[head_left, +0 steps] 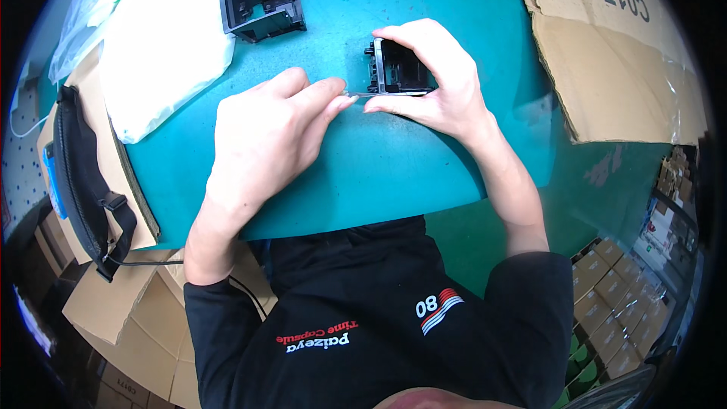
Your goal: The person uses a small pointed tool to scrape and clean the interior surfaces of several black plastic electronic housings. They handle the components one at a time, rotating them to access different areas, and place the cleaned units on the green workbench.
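In my right hand [447, 76] is a black plastic housing [405, 68], a box-like frame with a pale rim along its left and lower edges. Thumb and fingers grip it from the right side, just above the green table mat [363, 174]. My left hand [276, 125] is closed in a pinch at the housing's lower left corner. Between its fingertips is a thin, clear strip or film [360, 94] that reaches to that corner; its exact kind is too small to make out.
More black plastic housings [265, 15] stand at the far left of the mat. Beside them lies white sheet packaging [166, 45]. A black waist bag [83, 174] rests on cardboard at the left edge. An opened cardboard box [613, 68] sits at right; stacked cartons [617, 295] are below it.
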### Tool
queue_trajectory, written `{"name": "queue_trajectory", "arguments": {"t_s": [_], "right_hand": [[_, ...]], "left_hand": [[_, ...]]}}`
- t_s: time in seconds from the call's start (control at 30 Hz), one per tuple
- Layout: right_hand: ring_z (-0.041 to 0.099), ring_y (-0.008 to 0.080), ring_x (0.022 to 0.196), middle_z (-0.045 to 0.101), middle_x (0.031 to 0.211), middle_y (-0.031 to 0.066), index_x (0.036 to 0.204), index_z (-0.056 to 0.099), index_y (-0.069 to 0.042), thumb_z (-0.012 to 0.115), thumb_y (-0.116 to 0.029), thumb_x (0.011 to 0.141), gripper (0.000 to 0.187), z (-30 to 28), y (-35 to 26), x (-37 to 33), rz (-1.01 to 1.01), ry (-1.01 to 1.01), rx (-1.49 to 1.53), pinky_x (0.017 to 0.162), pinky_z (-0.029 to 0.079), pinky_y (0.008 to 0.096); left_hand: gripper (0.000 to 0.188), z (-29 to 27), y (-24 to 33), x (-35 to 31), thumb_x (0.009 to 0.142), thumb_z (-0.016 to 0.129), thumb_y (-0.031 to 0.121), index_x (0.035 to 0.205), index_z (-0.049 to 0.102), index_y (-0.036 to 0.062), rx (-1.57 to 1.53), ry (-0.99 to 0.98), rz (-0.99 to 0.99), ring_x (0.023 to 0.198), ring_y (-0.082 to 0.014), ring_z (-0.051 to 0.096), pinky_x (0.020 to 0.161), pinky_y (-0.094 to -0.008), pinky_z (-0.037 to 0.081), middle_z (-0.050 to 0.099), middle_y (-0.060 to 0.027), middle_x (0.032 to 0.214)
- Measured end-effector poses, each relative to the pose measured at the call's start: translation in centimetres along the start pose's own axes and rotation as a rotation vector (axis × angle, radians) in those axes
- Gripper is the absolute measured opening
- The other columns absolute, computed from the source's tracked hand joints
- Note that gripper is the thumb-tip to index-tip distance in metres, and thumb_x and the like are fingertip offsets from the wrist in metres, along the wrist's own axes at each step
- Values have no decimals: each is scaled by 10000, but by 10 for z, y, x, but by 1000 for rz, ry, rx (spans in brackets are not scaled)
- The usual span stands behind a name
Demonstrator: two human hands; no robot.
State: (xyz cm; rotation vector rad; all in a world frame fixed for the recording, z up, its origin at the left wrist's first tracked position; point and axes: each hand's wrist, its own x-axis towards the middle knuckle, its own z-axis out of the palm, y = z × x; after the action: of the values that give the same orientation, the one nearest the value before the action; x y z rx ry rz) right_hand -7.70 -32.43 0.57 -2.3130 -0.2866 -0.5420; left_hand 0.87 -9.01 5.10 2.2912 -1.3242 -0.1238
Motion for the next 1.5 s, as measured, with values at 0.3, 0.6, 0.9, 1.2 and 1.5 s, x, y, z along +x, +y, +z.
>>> {"name": "queue_trajectory", "arguments": {"t_s": [0.3, 0.6, 0.9, 1.2, 1.5], "right_hand": [[661, 318, 949, 690, 1044, 128, 1199, 677, -51, 954, -402, 694, 675, 1, 2, 0, -15, 11, 17, 848, 559, 401], [660, 310, 941, 686, 1027, 122, 1195, 679, -54, 965, -387, 682, 676, 2, 3, 1, -10, 11, 20, 835, 560, 392], [659, 307, 938, 684, 1023, 121, 1203, 675, -49, 967, -388, 676, 691, 1, 4, 0, -24, 4, 3, 832, 561, 381], [676, 294, 919, 668, 1026, 120, 1146, 661, -39, 992, -420, 642, 713, 5, 0, -3, 86, 77, 26, 831, 575, 373], [676, 243, 900, 665, 1013, 102, 1111, 660, -35, 1007, -392, 623, 698, 3, 0, -4, 117, 25, 7, 797, 572, 333]], "left_hand": [[118, -1, -1, 3, 949, 747, 229, 1021, 790, 145, -16, -22, -4, 568, -264, 598, 532, -371, 472, 593, -66, 728], [114, 10, -1, 7, 956, 733, 274, 983, 763, 168, 73, 61, 10, 579, -258, 618, 520, -370, 479, 577, -54, 720], [135, 7, 1, 2, 959, 734, 269, 1022, 777, 158, 45, 42, 26, 589, -261, 623, 533, -365, 488, 589, -59, 731], [165, 9, -3, 13, 967, 706, 339, 917, 738, 185, 77, 88, 12, 599, -272, 650, 518, -380, 497, 555, -52, 702], [205, 7, -8, 25, 980, 687, 345, 918, 758, 163, 116, 73, -30, 619, -283, 662, 538, -393, 504, 567, -63, 700]]}}
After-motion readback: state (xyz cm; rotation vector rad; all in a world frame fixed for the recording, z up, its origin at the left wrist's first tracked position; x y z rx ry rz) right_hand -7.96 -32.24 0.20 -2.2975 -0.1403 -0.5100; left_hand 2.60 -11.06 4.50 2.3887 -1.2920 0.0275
